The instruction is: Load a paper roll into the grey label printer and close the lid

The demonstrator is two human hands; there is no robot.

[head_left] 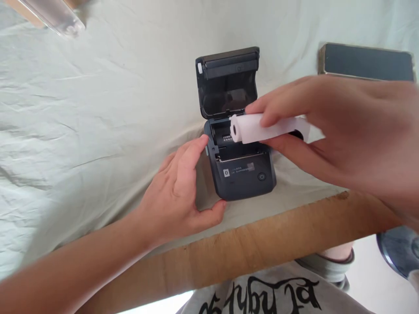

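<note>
A small dark portable thermal printer (245, 183) lies on the cloth with its lid (227, 85) swung up and back. My right hand (340, 131) is closed around a white paper roll (253, 128), tilted slightly over the right part of the printer's paper bay (222, 131). The roll's hollow end faces left; whether it touches the bay I cannot tell. My left hand (178, 187) braces the printer, fingertips at its left side and thumb at its lower left corner. A power button (261, 176) shows on the printer's front right.
A phone (368, 61) lies beyond my right hand. At the upper left is a clear plastic object (62, 19). Pale wrinkled cloth (98, 96) covers the surface, up to a wooden edge (209, 257) close to my body. Part of a dark round object (397, 248) shows below right.
</note>
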